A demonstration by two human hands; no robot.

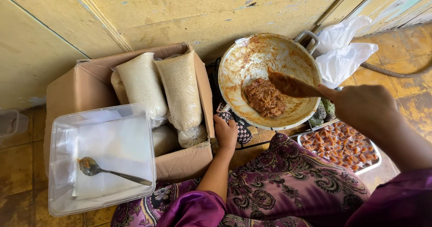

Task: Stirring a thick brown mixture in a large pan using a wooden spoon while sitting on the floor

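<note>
Person, seen from above. Left hand (226, 132): bare, no rings or wristband visible. Right hand (364, 107): bare, likewise unadorned. Both forearms uncovered; glossy purple sleeves (193, 211) end at about the elbow. Lap garment (292, 182): purple-maroon cloth with cream, black and green paisley and floral print.

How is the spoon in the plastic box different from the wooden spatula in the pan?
The spoon is shiny metal and thin; the spatula is wooden, broad and flat. The spoon lies loose on white paper in the clear box, with no hand on it; the spatula is held by the right hand over the brown paste in the pan. The left hand grips the pan's handle through a checked cloth. Both carry brown paste.
</note>
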